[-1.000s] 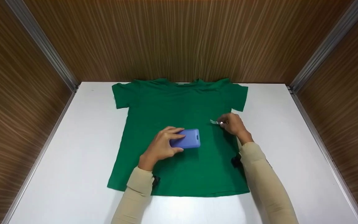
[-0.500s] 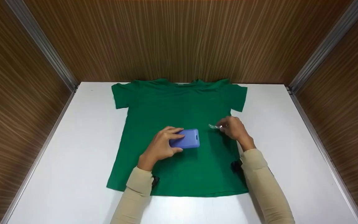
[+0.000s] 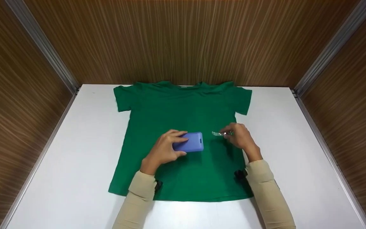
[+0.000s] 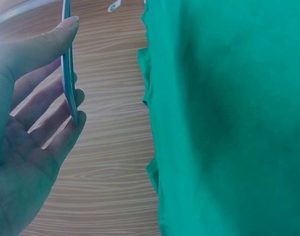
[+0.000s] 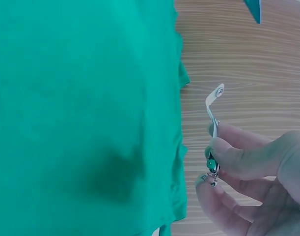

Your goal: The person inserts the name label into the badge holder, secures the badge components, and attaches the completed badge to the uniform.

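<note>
Hovering over a green T-shirt (image 3: 183, 109) on the white table (image 3: 75, 149), the left hand (image 3: 164, 147) clamps a blue card holder (image 3: 194, 142) by its edges while the right hand (image 3: 240, 136), nearby, pinches a badge strap clip (image 5: 214, 96).

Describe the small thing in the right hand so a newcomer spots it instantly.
Find the green T-shirt spread on the white table. Over its right side, the right hand pinches a slim, strap-like piece with a round stud at one end and metal bits near the other. It is narrow and shiny, unlike the broad purple slab in the left hand.
</note>
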Tool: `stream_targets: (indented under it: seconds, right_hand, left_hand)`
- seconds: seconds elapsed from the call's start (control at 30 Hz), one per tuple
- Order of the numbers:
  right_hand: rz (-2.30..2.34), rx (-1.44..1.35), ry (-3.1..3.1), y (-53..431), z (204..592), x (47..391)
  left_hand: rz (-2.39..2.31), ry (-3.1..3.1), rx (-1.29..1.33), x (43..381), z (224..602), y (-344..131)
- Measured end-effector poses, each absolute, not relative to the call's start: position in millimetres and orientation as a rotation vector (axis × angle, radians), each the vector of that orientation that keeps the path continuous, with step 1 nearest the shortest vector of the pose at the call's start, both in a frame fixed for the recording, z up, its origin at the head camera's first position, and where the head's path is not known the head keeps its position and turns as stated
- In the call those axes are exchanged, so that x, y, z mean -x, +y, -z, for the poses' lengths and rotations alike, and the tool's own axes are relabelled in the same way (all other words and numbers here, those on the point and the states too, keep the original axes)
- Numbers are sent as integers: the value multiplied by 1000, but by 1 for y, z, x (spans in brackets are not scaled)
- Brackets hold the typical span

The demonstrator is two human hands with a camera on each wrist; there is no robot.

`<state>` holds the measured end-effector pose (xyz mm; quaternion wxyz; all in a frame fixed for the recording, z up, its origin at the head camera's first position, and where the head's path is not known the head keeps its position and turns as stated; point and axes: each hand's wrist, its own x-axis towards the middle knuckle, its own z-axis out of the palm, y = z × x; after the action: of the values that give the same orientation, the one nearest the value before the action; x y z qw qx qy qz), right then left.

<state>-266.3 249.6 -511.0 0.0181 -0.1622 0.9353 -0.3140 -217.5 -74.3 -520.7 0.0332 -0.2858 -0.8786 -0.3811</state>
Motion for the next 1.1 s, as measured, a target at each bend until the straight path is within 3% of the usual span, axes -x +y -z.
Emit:
stream_targets:
  seconds: [1.1]
  right_hand:
    - [1020,609,2889,239,499,240]
  left_hand:
    - [1162,-2690,872,217,520,-76]
